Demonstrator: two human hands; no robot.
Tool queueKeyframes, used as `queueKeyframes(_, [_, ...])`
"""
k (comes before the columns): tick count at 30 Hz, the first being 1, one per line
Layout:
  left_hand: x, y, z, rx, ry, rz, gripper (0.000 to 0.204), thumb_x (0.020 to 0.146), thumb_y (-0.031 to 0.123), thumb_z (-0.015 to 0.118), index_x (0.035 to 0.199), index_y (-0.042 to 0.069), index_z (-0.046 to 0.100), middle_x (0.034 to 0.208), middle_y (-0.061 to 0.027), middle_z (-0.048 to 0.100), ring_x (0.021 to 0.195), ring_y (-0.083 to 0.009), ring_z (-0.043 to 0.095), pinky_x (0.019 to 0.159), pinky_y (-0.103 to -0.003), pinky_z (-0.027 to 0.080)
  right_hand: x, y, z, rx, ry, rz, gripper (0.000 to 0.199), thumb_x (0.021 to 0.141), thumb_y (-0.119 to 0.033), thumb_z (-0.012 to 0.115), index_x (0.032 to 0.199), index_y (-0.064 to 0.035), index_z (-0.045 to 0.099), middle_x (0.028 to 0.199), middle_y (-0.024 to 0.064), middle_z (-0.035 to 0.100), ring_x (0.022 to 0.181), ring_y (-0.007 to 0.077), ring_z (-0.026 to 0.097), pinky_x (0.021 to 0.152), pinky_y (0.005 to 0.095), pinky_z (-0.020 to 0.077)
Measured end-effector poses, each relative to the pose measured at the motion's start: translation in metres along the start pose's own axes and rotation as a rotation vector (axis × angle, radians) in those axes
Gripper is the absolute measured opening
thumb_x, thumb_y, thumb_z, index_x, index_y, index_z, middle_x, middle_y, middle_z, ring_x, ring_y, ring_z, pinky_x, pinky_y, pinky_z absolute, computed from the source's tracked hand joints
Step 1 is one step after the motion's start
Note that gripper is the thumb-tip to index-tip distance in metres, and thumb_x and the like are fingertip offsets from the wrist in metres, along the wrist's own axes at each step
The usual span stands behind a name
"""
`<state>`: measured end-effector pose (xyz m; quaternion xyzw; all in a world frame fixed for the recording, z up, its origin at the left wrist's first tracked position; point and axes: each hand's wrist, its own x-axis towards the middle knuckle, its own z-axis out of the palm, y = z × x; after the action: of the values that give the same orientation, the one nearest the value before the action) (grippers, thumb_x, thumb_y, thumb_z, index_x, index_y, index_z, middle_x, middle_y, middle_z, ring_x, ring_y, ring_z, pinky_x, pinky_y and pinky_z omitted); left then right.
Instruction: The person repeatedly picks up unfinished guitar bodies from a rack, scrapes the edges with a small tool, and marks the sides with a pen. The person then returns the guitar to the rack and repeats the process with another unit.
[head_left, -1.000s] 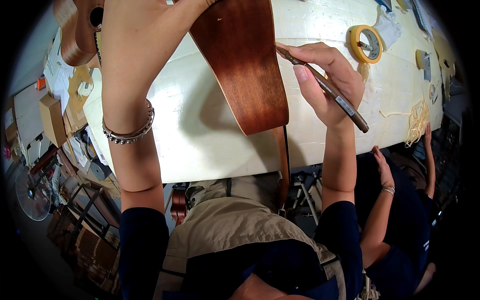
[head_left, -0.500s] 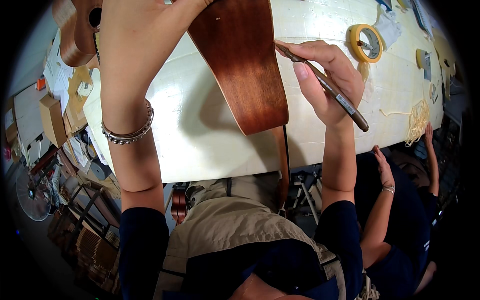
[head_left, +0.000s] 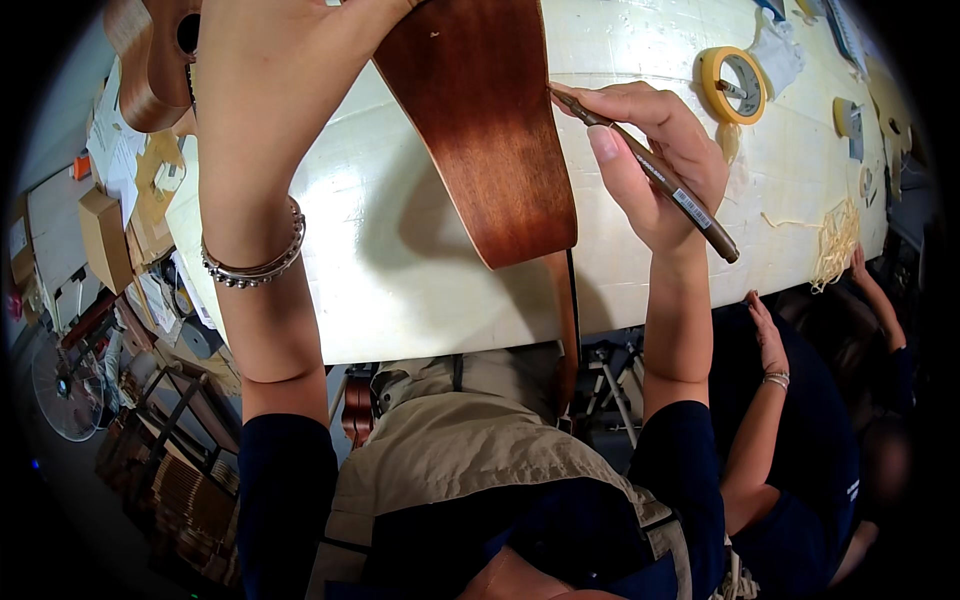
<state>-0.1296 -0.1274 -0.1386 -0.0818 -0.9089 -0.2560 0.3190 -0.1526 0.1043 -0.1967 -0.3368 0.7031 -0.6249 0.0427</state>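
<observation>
A reddish-brown wooden instrument body (head_left: 485, 130) lies on the white workbench (head_left: 400, 280), its narrow neck running off the near edge toward me. My left hand (head_left: 300, 50), with a beaded metal bracelet on the wrist, presses on the body's upper left part near the top of the picture. My right hand (head_left: 650, 150) grips a brown pen (head_left: 650, 170) like a pencil. The pen's tip touches the right edge of the wooden body.
A roll of yellow masking tape (head_left: 733, 85) lies right of my right hand, with pale shavings (head_left: 835, 245) and small tools farther right. Another wooden instrument (head_left: 150, 60) lies at the top left. A seated person's arm (head_left: 765, 380) is at the lower right. Boxes and a fan stand on the floor at left.
My right hand and the pen have shifted slightly up along the body's right edge. The left hand stays put.
</observation>
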Motion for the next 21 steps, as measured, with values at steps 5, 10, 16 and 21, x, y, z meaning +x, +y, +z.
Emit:
queueKeyframes(5, [0.0,0.005,0.0,-0.017,-0.016,-0.097,0.045,0.068,0.022,0.077,0.099,-0.002,0.055,0.073,-0.0003,0.042,0.078,-0.0119,0.051,0.079,-0.025,0.04,-0.001,-0.002,-0.003,-0.04,-0.026,0.008,0.015,0.075,-0.005,0.064,0.089,-0.001,0.065,0.086,0.0079,0.067,0.078,0.0144,0.063,0.07,0.0227,0.049])
queueKeyframes(10, [-0.001,0.001,0.0,-0.049,-0.014,-0.111,0.046,0.068,0.022,0.077,0.1,-0.002,0.055,0.073,-0.0001,0.042,0.078,-0.0116,0.051,0.078,-0.024,0.04,-0.001,-0.002,0.0,-0.029,-0.002,0.001,0.015,0.074,-0.005,0.064,0.089,-0.0012,0.065,0.085,0.0076,0.067,0.077,0.0144,0.064,0.07,0.0224,0.049])
queueKeyframes(16, [0.001,0.007,0.0,0.011,-0.013,-0.1,0.045,0.068,0.022,0.077,0.099,-0.002,0.056,0.073,-0.0002,0.042,0.078,-0.0116,0.051,0.08,-0.024,0.039,0.0,-0.003,-0.001,-0.048,-0.009,0.005,0.015,0.074,-0.005,0.065,0.089,-0.0015,0.066,0.084,0.0074,0.067,0.076,0.0141,0.063,0.069,0.0223,0.0489])
queueKeyframes(21, [0.003,0.019,0.0,0.054,-0.018,-0.1,0.045,0.068,0.021,0.077,0.099,-0.002,0.056,0.074,-0.0004,0.043,0.078,-0.0117,0.05,0.08,-0.024,0.039,0.0,-0.001,-0.001,-0.036,0.003,-0.003,0.015,0.074,-0.004,0.065,0.088,-0.0013,0.066,0.084,0.0077,0.067,0.076,0.0142,0.063,0.068,0.0226,0.0489])
